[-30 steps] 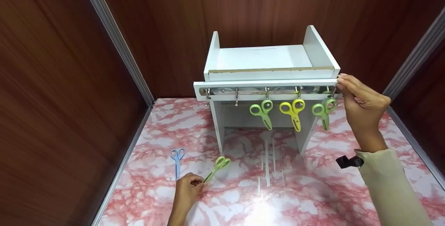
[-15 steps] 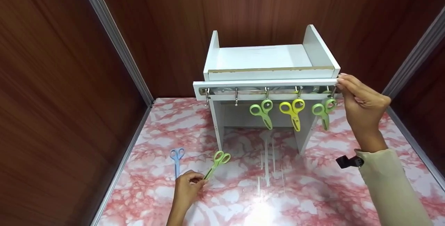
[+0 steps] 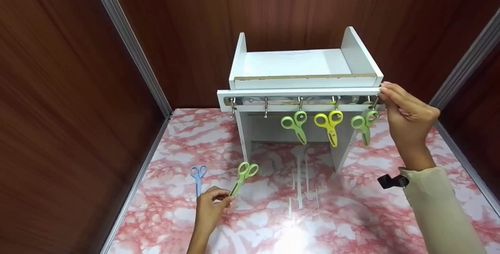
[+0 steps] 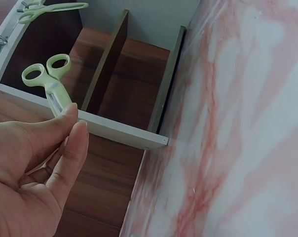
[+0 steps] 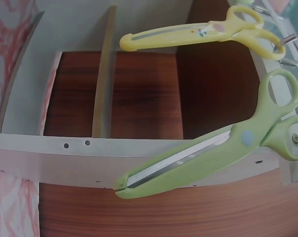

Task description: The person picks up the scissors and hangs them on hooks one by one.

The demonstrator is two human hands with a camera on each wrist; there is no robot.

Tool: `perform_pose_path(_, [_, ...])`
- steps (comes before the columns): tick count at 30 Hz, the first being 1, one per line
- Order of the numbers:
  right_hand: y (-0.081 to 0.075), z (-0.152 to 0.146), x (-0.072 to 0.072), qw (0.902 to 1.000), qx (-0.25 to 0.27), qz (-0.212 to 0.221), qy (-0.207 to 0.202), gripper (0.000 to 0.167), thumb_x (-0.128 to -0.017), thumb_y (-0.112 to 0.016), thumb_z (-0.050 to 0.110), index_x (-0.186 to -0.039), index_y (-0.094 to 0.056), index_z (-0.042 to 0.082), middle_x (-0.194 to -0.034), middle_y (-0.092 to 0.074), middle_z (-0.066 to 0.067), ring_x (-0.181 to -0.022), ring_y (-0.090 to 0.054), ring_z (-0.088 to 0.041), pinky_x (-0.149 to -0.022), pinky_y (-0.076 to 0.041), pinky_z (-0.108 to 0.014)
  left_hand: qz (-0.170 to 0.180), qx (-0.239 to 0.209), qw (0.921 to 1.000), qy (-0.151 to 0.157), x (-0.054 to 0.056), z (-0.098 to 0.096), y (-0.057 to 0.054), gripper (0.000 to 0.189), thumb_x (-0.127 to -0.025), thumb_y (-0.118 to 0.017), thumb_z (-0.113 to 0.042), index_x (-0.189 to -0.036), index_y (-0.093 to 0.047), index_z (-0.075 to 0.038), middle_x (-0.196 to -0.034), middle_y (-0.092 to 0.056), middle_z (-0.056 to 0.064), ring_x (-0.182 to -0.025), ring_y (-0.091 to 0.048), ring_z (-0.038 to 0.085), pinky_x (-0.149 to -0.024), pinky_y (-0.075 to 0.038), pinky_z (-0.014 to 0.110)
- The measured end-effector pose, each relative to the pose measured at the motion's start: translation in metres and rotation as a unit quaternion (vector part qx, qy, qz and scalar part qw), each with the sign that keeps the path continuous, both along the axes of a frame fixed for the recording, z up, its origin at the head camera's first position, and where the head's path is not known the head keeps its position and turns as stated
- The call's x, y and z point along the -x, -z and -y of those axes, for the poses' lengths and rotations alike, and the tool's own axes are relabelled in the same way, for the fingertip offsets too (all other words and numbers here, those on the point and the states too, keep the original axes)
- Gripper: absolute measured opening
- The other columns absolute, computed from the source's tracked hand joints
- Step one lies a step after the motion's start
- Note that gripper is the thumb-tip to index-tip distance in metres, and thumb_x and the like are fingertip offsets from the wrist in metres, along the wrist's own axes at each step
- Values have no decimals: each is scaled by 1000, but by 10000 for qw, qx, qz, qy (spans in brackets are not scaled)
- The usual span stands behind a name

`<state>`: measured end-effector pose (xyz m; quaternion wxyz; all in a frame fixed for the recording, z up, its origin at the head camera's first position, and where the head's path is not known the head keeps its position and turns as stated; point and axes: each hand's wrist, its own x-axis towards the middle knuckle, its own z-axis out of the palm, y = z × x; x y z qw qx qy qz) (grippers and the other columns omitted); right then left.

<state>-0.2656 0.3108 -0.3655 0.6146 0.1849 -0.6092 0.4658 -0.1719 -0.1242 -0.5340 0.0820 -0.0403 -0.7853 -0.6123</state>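
Observation:
My left hand (image 3: 213, 209) pinches a pair of green scissors (image 3: 244, 174) by the blade end between thumb and fingertips, handle loops pointing up and away. In the left wrist view the same scissors (image 4: 51, 79) stand out from my fingertips, in front of the white shelf. My right hand (image 3: 412, 113) grips the right end of a white hook rail (image 3: 281, 91) with thumb and fingers. From its hooks hang green scissors (image 3: 295, 126), yellow scissors (image 3: 329, 127) and another green pair (image 3: 364, 126) beside my right fingers. The two leftmost hooks, one of them a metal hook (image 3: 266, 107), carry nothing.
Blue scissors (image 3: 198, 174) lie on the red-and-white marbled tabletop (image 3: 175, 140), just beyond my left hand. A white shelf unit (image 3: 297, 64) with raised sides stands behind the rail. Brown wood panels (image 3: 187, 31) enclose the back and sides.
My left hand has moved slightly forward and up with the green scissors, their loops coming closer to the shelf's left leg. The right hand stays at the rail.

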Motion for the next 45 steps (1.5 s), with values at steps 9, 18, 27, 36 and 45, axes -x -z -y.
perform_pose_path(9, [-1, 2, -1, 10000, 18, 28, -40, 17, -74, -80, -19, -85, -79, -7, -92, -74, -26, -90, -75, -35, -87, -61, -29, -72, -104, 9997, -191, -2, -5, -6, 9, -81, -80, 8, -88, -74, 9, -83, -67, 19, -71, -70, 30, -63, -64, 27])
perform_pose_path(18, [-5, 4, -6, 9999, -14, 111, 27, 16, -74, -80, -20, -85, -79, -8, -93, -74, -26, -90, -75, -34, -87, -61, -27, 29, -52, 9991, -415, 10, -5, 10, 9, -81, -82, 3, -88, -77, 0, -84, -69, 11, -72, -71, 21, -65, -62, 25])
perform_pose_path(27, [-6, 3, -5, 9999, -1, 148, -10, 15, -74, -80, -19, -83, -79, -8, -90, -73, -29, -88, -75, -33, -83, -61, -22, 85, -168, 9995, -266, 5, -13, -2, 9, -82, -81, 4, -89, -76, 4, -86, -68, 14, -76, -71, 35, -65, -63, 27])
perform_pose_path(36, [-4, 2, -7, 9999, 10, 149, 87, 16, -74, -80, -19, -85, -79, -7, -92, -74, -25, -89, -75, -33, -80, -60, -18, -17, -604, 9981, -125, 11, -14, 5, 12, -81, -85, -5, -89, -78, -1, -88, -68, 12, -75, -71, 22, -67, -65, 32])
perform_pose_path(45, [-5, 4, -5, 9999, 48, 122, 48, 14, -75, -80, -19, -84, -79, -8, -91, -74, -26, -89, -76, -33, -78, -59, -16, -118, -996, 9949, -109, 10, -22, -2, 11, -82, -84, -1, -89, -77, 2, -87, -68, 16, -74, -71, 23, -67, -65, 32])
